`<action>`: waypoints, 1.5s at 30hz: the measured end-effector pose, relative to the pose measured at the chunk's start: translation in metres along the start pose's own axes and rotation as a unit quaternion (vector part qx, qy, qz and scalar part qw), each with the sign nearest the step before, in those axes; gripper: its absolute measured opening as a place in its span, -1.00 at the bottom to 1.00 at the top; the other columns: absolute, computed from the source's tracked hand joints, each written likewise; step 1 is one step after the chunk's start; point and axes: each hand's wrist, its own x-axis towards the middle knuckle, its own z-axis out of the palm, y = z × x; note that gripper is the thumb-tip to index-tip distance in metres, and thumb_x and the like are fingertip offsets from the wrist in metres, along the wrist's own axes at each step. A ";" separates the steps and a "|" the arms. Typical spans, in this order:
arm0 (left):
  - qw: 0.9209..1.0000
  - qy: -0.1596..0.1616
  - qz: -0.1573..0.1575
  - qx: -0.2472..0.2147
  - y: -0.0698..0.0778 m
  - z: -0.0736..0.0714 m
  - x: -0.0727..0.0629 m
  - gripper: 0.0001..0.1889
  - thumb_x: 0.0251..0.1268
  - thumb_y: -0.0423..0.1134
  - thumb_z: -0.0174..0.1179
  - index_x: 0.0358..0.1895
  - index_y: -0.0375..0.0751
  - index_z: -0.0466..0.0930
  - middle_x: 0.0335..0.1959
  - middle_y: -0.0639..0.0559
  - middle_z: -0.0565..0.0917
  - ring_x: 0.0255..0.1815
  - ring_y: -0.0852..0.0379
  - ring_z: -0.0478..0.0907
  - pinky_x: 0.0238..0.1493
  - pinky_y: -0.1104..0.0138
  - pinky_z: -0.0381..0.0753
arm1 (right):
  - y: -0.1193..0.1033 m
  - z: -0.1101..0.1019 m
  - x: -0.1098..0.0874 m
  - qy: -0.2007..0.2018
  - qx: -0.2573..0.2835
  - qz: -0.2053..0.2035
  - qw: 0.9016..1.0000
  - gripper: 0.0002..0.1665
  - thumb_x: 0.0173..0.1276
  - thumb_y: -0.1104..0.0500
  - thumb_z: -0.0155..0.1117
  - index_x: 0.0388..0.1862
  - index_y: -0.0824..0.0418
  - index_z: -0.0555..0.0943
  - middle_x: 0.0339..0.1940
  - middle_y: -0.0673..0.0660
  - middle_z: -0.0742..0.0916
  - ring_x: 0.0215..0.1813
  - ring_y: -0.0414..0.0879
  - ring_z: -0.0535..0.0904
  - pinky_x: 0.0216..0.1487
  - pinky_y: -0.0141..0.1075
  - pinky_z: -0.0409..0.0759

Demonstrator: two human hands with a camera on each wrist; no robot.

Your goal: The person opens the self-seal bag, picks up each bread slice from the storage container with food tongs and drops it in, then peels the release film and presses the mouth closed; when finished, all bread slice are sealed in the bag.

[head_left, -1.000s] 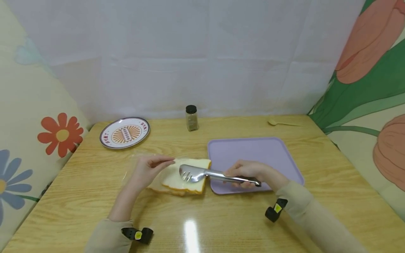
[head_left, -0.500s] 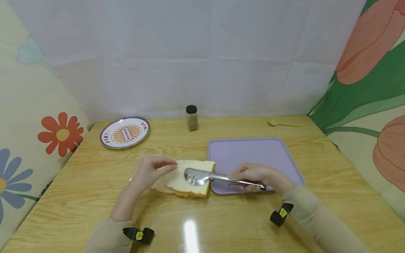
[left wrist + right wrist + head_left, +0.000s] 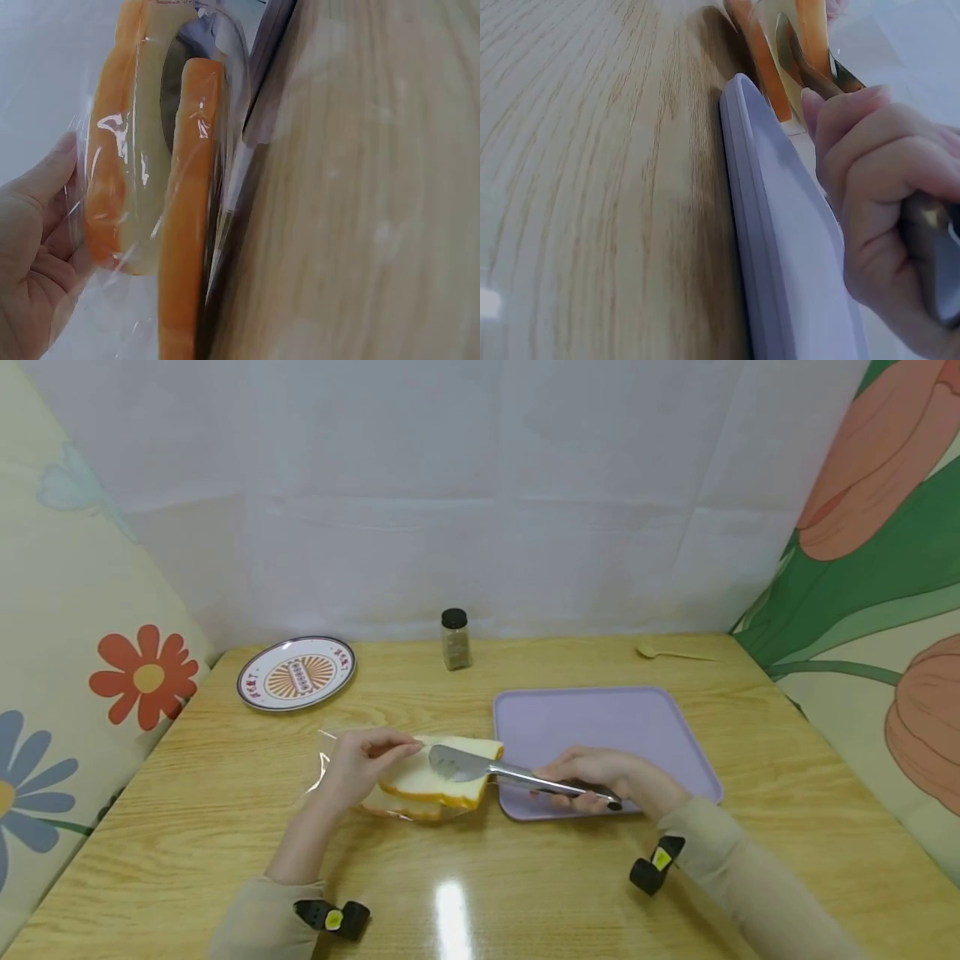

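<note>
Two bread slices lie in a clear plastic bag (image 3: 124, 307). The upper slice (image 3: 420, 777) is raised off the lower slice (image 3: 408, 808), with a gap between them in the left wrist view. My left hand (image 3: 367, 764) pinches the bag's edge with thumb and fingers, beside the upper slice. My right hand (image 3: 585, 777) grips metal tongs (image 3: 517, 772) by the handle. One tong head lies over the upper slice; the other reaches into the gap beneath it. In the right wrist view, curled fingers (image 3: 885, 150) wrap the handle.
A lilac tray (image 3: 600, 714) lies right of the bread, partly under my right hand. Behind stand a patterned plate (image 3: 258, 681) and a black-capped jar (image 3: 455, 643). A small pale spoon (image 3: 667, 652) rests at the back right. A white cloth (image 3: 360, 527) hangs behind the table.
The tongs and upper slice shifted right, then back left. The upper slice now sits higher above the lower one. My left hand has barely moved.
</note>
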 end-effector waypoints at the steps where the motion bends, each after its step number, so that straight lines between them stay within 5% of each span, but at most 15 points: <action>1: 1.000 0.003 -0.001 0.003 0.000 0.000 0.000 -0.94 0.11 -0.49 0.27 -0.35 -0.38 0.70 -0.39 -0.23 0.73 -0.39 0.47 0.59 -0.36 0.57 0.63 | -0.001 0.000 0.001 -0.004 0.002 0.001 1.000 -0.54 0.45 -0.01 0.02 -0.05 0.40 0.56 -0.69 -0.03 0.53 -0.83 -0.34 0.20 -0.85 -0.52 0.16; 10: 0.999 0.025 -0.025 0.024 0.002 0.001 0.001 -0.93 0.14 -0.46 0.25 -0.33 -0.34 0.71 -0.37 -0.20 0.74 -0.36 0.52 0.56 -0.31 0.61 0.60 | -0.015 0.007 0.006 0.016 -0.045 -0.001 0.999 -0.57 0.45 0.03 0.04 -0.12 0.41 0.59 -0.72 -0.01 0.52 -0.82 -0.32 0.21 -0.83 -0.50 0.18; 17: 0.999 0.038 -0.013 0.031 0.001 -0.002 0.001 -0.94 0.12 -0.49 0.26 -0.36 -0.35 0.71 -0.41 -0.20 0.73 -0.40 0.40 0.61 -0.36 0.60 0.60 | -0.021 0.008 0.003 0.026 -0.085 -0.007 0.996 -0.58 0.45 0.05 0.04 -0.11 0.41 0.60 -0.70 0.00 0.52 -0.80 -0.31 0.21 -0.81 -0.50 0.20; 32: 0.999 0.037 0.003 0.011 0.001 0.000 0.002 -0.94 0.06 -0.56 0.27 -0.38 -0.42 0.69 -0.41 -0.28 0.72 -0.37 0.59 0.55 -0.31 0.63 0.60 | 0.001 -0.010 -0.027 0.049 -0.055 0.001 0.997 -0.52 0.44 -0.01 0.05 -0.09 0.43 0.58 -0.67 -0.01 0.56 -0.80 -0.33 0.26 -0.83 -0.51 0.23; 45: 1.000 0.021 -0.014 0.002 -0.002 0.001 0.001 -0.91 0.11 -0.49 0.27 -0.31 -0.38 0.71 -0.34 -0.24 0.73 -0.33 0.50 0.60 -0.26 0.61 0.61 | 0.004 -0.009 -0.025 0.051 -0.028 -0.018 0.998 -0.57 0.43 0.10 0.07 -0.02 0.48 0.54 -0.71 -0.04 0.54 -0.82 -0.34 0.23 -0.84 -0.52 0.21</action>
